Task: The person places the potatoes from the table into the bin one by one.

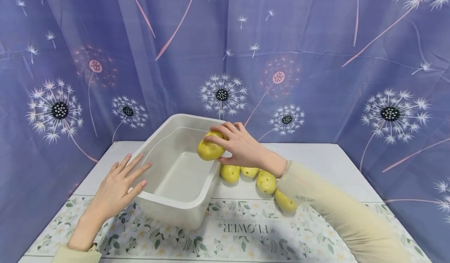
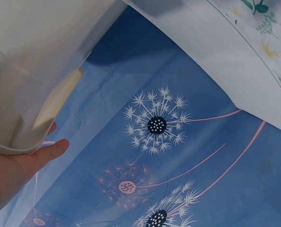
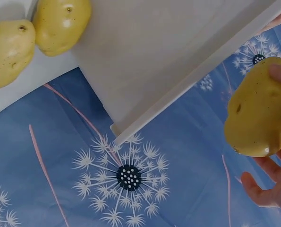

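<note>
My right hand [image 1: 242, 145] grips a yellow potato [image 1: 207, 149], fingers over its top and thumb below, above the right rim of a white plastic basin [image 1: 168, 212]. In the right wrist view, this lumpy potato [image 3: 253, 113] shows small dark eyes, and the fingers of the hand [image 3: 277, 187] appear at the right edge. At the basin's left rim is my left hand [image 1: 112, 190], its fingers spread and reaching over the edge. The left wrist view shows its thumb [image 2: 48, 153] beside the rim. The basin's visible floor is bare.
Several more yellow potatoes [image 1: 266, 182] lie in a curved row on the table, right of the basin and partly under my right forearm. A floral cloth [image 1: 246, 243] printed FLOWER covers the near table. Behind hangs a blue dandelion curtain [image 1: 168, 79].
</note>
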Tool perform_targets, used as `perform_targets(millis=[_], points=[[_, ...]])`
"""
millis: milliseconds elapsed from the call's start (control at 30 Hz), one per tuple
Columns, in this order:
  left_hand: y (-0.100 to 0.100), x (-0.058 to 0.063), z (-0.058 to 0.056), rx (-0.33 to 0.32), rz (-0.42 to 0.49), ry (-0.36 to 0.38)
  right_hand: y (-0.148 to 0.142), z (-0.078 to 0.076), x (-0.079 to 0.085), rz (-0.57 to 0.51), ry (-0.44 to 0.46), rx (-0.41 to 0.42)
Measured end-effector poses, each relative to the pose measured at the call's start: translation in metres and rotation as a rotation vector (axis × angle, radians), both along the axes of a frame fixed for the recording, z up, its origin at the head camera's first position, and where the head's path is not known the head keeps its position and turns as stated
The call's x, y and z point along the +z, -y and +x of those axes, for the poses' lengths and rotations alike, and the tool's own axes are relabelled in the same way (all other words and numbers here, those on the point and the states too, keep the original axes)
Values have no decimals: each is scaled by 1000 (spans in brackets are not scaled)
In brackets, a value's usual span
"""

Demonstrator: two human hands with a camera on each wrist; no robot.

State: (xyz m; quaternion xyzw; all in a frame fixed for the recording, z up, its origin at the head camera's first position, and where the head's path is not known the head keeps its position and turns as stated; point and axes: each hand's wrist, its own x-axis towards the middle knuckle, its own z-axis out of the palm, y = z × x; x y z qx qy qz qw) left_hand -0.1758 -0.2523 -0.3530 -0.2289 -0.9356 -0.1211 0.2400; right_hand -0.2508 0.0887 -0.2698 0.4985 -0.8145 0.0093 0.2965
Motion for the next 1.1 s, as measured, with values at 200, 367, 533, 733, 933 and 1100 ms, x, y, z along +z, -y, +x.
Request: perform_targets(millis=[200,367,533,733,933,1100], points=[[1,0,0,1,3,-2,6,-4,2,2,19,0],[0,-1,1,1,6,-5,12,-7,2,-2,43,-11],[0,0,2,1,8,2,19,-10,-1,-1,36,-19],[-1,1,4,0,5,3,26,-14,-6,-1,27,-19],[-1,0,2,4,6,-3,30,-17,-7,-10,25,-37],[-1,0,1,0,2,-10,33,-20,-4,-7,29,-56]])
